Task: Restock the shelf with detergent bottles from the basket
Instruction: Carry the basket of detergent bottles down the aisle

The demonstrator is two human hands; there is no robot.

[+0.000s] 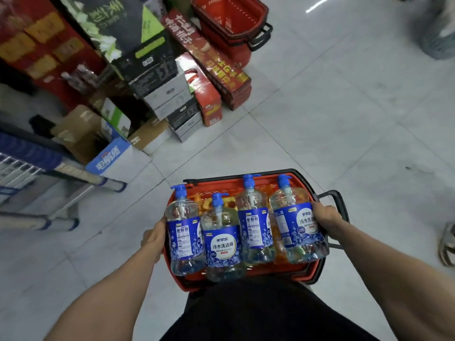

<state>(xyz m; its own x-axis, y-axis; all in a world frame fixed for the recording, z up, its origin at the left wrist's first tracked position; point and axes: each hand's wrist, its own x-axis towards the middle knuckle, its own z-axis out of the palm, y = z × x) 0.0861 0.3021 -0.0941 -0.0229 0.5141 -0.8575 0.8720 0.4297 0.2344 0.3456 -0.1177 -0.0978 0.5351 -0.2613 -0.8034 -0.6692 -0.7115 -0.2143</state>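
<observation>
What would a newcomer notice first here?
Four clear detergent bottles with blue labels and pumps sit side by side in a red basket at bottom centre, held at its sides by the left hand and right hand. At the top, a stack of red baskets sits on the floor beside piled cartons.

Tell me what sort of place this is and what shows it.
Most likely a shop or supermarket aisle. A red shopping basket holds four identical blue-labelled pump bottles, more empty red baskets stand stacked on the tiled floor, and cartons of packaged goods are piled beside a shelf.
</observation>
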